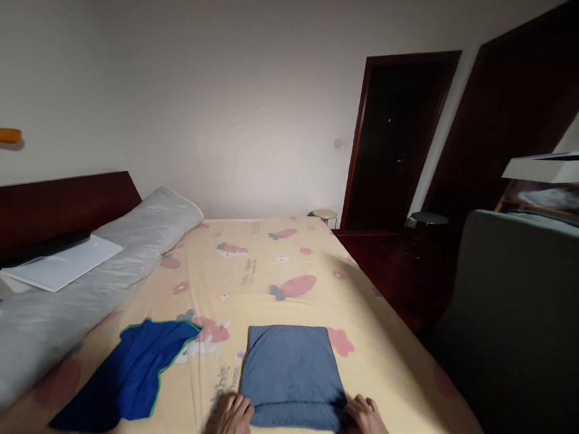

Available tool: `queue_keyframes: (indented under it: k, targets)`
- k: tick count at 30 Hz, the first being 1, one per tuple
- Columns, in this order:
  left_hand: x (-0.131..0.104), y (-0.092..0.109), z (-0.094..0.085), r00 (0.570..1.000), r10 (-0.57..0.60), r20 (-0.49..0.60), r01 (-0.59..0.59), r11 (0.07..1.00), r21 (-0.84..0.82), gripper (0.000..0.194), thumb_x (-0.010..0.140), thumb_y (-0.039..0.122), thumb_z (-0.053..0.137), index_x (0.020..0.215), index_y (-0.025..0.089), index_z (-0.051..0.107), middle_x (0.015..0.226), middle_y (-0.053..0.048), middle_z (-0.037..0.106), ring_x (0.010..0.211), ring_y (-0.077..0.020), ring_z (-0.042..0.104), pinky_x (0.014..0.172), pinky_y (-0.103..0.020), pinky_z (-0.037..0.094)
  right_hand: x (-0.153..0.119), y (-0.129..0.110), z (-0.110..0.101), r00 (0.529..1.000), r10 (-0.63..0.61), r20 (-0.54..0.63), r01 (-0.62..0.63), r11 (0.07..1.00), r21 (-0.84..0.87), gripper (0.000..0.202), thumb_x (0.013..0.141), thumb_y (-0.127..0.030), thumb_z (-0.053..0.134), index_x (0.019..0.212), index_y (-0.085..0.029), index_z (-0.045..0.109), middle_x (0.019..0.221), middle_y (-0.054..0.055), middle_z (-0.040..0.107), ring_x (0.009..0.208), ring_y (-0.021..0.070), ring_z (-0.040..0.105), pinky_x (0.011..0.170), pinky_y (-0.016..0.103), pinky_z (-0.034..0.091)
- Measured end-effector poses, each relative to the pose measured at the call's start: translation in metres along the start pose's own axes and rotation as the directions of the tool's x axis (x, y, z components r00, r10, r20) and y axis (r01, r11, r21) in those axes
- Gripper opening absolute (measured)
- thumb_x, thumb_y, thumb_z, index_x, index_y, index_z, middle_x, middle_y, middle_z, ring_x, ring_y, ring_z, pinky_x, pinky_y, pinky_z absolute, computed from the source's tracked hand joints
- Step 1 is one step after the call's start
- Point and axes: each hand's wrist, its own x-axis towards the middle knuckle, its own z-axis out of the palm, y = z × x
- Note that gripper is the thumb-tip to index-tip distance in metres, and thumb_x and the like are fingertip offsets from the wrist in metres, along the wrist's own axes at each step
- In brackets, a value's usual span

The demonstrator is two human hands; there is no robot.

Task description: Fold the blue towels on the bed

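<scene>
A blue-grey cloth (292,364) lies folded into a near square on the patterned bed sheet (253,260), with a folded band along its near edge. My left hand (232,425) is at its near left corner, fingers curled and closed on the cloth edge. At the near right corner, my right hand (368,421) has its fingers closed on the cloth. To the left lies a bright blue cloth (136,373) with green edging, spread out and uneven.
A long grey pillow or rolled cover (145,235) runs along the headboard (48,209), with white sheets (63,265) on it. Right of the bed stand a dark panel (533,318) and a stool (429,219). A small stool (324,214) is beyond the bed's far edge.
</scene>
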Motion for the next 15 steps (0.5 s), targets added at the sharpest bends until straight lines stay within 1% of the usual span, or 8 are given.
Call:
queue_keyframes:
  k: [2, 5, 7, 9, 10, 12, 13, 15]
  targets:
    - [0.0, -0.002, 0.001, 1.0, -0.009, -0.023, 0.009, 1.0, -0.03, 0.032, 0.075, 0.009, 0.047, 0.098, 0.025, 0.063, 0.109, -0.002, 0.065, 0.11, -0.0218, 0.055, 0.108, -0.04, 0.035, 0.0, -0.002, -0.005, 0.999, 0.032, 0.024, -0.032, 0.999, 0.022, 0.029, 0.067, -0.014, 0.047, 0.088, -0.021, 0.066, 0.097, 0.005, 0.07, 0.1, 0.0243, 0.058, 0.092, 0.039, 0.04]
    - [0.001, -0.002, 0.001, 0.996, -0.091, -0.004, 0.091, 0.993, -0.074, 0.029, 0.076, 0.01, 0.048, 0.096, 0.027, 0.062, 0.105, -0.001, 0.067, 0.109, -0.0195, 0.056, 0.106, -0.036, 0.036, 0.001, 0.002, -0.004, 0.994, 0.077, 0.072, -0.08, 0.996, 0.037, 0.03, 0.076, -0.023, 0.043, 0.092, -0.022, 0.068, 0.098, 0.006, 0.071, 0.1, 0.0238, 0.06, 0.094, 0.038, 0.042]
    - [0.003, -0.001, 0.001, 0.983, -0.18, 0.026, 0.182, 0.979, -0.095, 0.031, 0.076, 0.011, 0.049, 0.098, 0.029, 0.062, 0.104, 0.001, 0.068, 0.106, -0.0175, 0.059, 0.099, -0.032, 0.04, 0.002, 0.006, -0.001, 0.991, 0.092, 0.093, -0.096, 0.995, 0.036, 0.034, 0.08, -0.027, 0.041, 0.099, -0.022, 0.069, 0.105, 0.006, 0.072, 0.104, 0.0242, 0.061, 0.096, 0.039, 0.042]
    - [0.005, -0.001, 0.0, 0.969, -0.246, 0.029, 0.247, 0.963, -0.104, 0.032, 0.076, 0.012, 0.049, 0.1, 0.03, 0.062, 0.104, 0.002, 0.069, 0.104, -0.016, 0.06, 0.094, -0.029, 0.041, 0.003, 0.01, 0.004, 0.991, 0.098, 0.089, -0.1, 0.995, 0.021, 0.039, 0.08, -0.026, 0.044, 0.111, -0.022, 0.067, 0.116, 0.007, 0.07, 0.109, 0.0249, 0.061, 0.096, 0.04, 0.043]
    - [0.005, -0.002, 0.0, 0.964, -0.266, 0.018, 0.267, 0.958, -0.105, 0.032, 0.077, 0.012, 0.049, 0.101, 0.029, 0.062, 0.106, 0.002, 0.07, 0.106, -0.0161, 0.06, 0.095, -0.029, 0.041, 0.003, 0.011, 0.007, 0.993, 0.099, 0.067, -0.099, 0.995, -0.005, 0.043, 0.078, -0.023, 0.044, 0.116, -0.022, 0.065, 0.121, 0.007, 0.069, 0.11, 0.0252, 0.061, 0.096, 0.04, 0.044]
    - [0.007, -0.004, 0.003, 0.957, -0.288, -0.026, 0.285, 0.954, -0.092, 0.03, 0.082, 0.014, 0.047, 0.103, 0.027, 0.062, 0.111, 0.0, 0.069, 0.113, -0.0179, 0.058, 0.1, -0.033, 0.039, 0.004, 0.013, 0.014, 0.996, 0.086, -0.024, -0.088, 0.99, -0.106, 0.049, 0.073, -0.014, 0.044, 0.118, -0.02, 0.064, 0.122, 0.009, 0.068, 0.108, 0.0263, 0.062, 0.095, 0.043, 0.044]
    - [0.007, -0.006, 0.006, 0.954, -0.295, -0.059, 0.29, 0.954, -0.07, 0.029, 0.083, 0.016, 0.046, 0.105, 0.027, 0.063, 0.114, -0.001, 0.068, 0.116, -0.0197, 0.057, 0.102, -0.036, 0.038, 0.004, 0.014, 0.018, 0.996, 0.047, -0.081, -0.061, 0.983, -0.172, 0.051, 0.072, -0.01, 0.043, 0.117, -0.019, 0.065, 0.121, 0.011, 0.069, 0.106, 0.0272, 0.063, 0.095, 0.044, 0.045]
    - [0.008, -0.01, 0.016, 0.95, -0.284, -0.132, 0.287, 0.958, -0.002, 0.03, 0.086, 0.018, 0.046, 0.109, 0.027, 0.063, 0.12, -0.003, 0.067, 0.12, -0.0229, 0.056, 0.103, -0.041, 0.038, 0.004, 0.013, 0.03, 0.978, -0.115, -0.175, 0.06, 0.955, -0.291, 0.054, 0.07, -0.005, 0.043, 0.117, -0.019, 0.065, 0.12, 0.012, 0.07, 0.106, 0.0289, 0.065, 0.094, 0.046, 0.046]
